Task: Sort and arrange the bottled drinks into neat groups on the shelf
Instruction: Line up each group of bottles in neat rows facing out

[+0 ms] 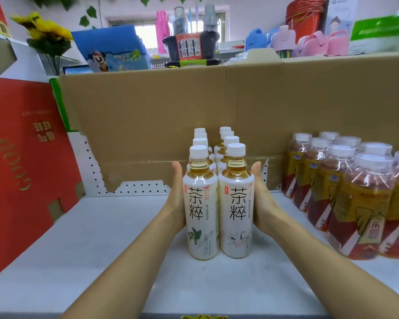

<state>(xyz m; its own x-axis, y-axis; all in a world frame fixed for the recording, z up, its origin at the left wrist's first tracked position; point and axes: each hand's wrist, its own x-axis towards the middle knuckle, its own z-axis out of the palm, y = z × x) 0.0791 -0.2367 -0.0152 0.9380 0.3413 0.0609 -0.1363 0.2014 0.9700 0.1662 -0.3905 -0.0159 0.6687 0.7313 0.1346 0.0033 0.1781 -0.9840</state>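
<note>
Several white-labelled tea bottles (218, 203) with white caps stand in two straight rows on the white shelf (101, 238), running from front to back. My left hand (176, 199) lies flat with straight fingers against the left side of the left row. My right hand (260, 199) presses flat against the right side of the right row. The two front bottles touch each other. A separate group of red-and-gold labelled bottles (346, 192) stands to the right, apart from my right hand.
A brown cardboard sheet (194, 107) lines the back of the shelf. A red carton (21, 169) closes off the left end. Assorted household goods sit above, behind the cardboard. Bare shelf surface lies left of the white bottles and in front of them.
</note>
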